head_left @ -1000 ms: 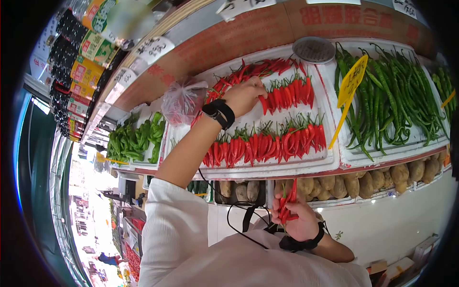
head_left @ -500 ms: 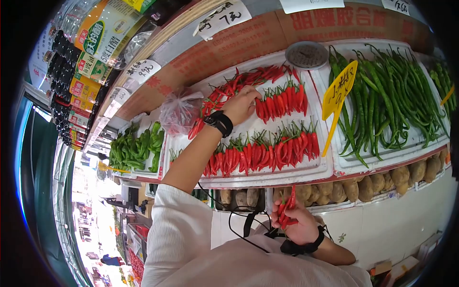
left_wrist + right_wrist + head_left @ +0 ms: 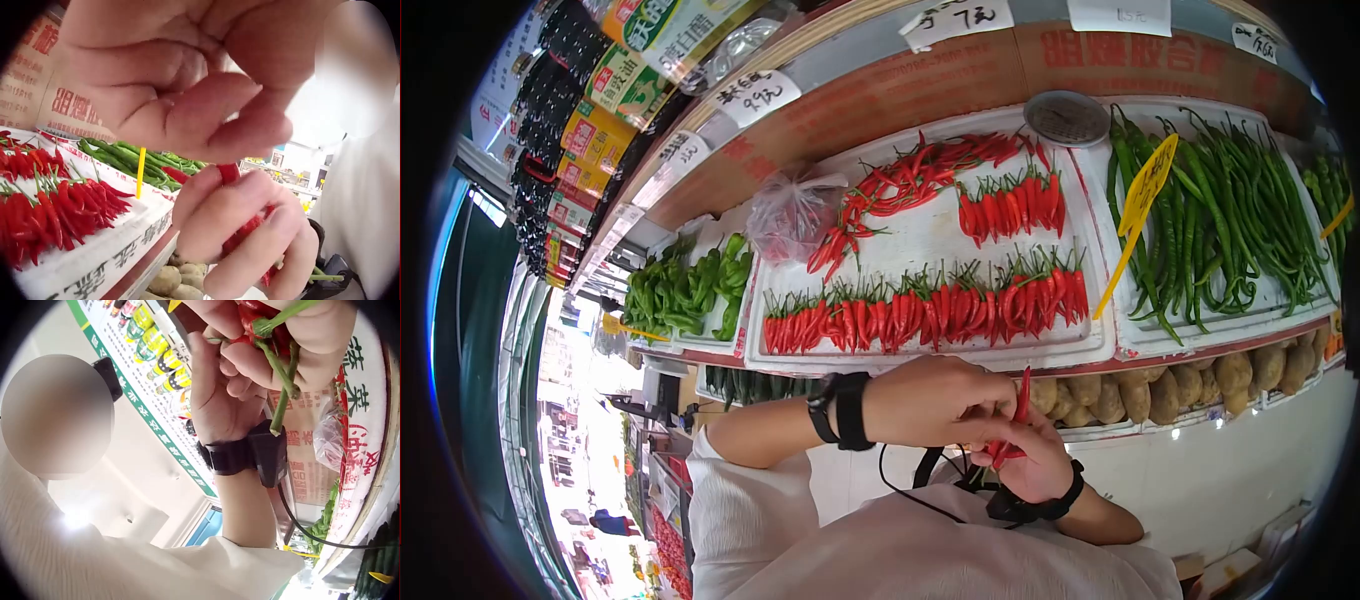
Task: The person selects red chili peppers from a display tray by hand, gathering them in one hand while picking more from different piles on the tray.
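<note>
Both hands meet in front of the tray's near edge. My right hand (image 3: 1040,466), palm up, holds several red chili peppers (image 3: 1022,398) with curled fingers; their green stems (image 3: 284,406) stick out in the right wrist view. Over it, my left hand (image 3: 935,402) reaches from the left with bent fingers, pinching one pepper at its stem end. In the left wrist view, my left hand (image 3: 187,75) partly covers the held peppers. Behind, the white foam tray (image 3: 910,240) carries a long front row of red peppers (image 3: 940,312), a short back row (image 3: 1012,208) and a loose pile (image 3: 910,180).
A tied plastic bag (image 3: 792,215) lies at the tray's left end, a round metal dish (image 3: 1067,118) at its back. Long green peppers (image 3: 1210,220) with a yellow price tag (image 3: 1148,185) stand right, shorter green peppers (image 3: 685,290) left, potatoes (image 3: 1135,392) below. Bottles (image 3: 595,140) line the upper left.
My left hand has left the short back row and come down to my right hand, uncovering the loose pile. My right hand has stayed low, holding its peppers.
</note>
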Available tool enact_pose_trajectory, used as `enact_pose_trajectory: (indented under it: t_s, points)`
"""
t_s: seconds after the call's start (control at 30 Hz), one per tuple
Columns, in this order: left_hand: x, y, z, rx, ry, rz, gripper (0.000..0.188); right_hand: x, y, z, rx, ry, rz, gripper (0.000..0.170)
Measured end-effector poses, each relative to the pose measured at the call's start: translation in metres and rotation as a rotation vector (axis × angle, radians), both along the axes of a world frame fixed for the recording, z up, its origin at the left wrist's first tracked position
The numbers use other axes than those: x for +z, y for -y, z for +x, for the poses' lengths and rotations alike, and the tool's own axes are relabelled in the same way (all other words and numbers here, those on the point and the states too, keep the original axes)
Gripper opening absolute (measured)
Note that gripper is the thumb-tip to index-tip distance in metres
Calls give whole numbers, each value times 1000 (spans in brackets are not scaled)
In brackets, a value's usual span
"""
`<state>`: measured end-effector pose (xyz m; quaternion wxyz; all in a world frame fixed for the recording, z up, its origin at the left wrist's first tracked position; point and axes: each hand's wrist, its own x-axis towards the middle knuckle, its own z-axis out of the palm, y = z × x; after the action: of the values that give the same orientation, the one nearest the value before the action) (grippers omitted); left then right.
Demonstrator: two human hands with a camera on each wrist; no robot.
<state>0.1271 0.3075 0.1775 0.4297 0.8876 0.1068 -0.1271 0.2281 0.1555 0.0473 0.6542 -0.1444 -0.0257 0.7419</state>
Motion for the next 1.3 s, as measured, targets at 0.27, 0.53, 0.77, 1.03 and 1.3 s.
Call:
enact_pose_trajectory:
  t_s: [0.27,0.53,0.77,1.03,1.3]
  points:
    - [0,-6,-14,135,53,31,16,-6,2,-7,4,74,64,18]
    - [-10,-25,-6,228,195,-87,16,-3,8,-1,-61,-23,-19,18]
    - [-12,-128,55,573,128,-184,22,-13,16,5,20,-106,6,22]
    - [-70,-186,115,663,10,215,47,-19,26,26,33,-117,44,31]
    - [-111,-227,124,339,318,1073,40,-25,32,46,68,-93,84,28]
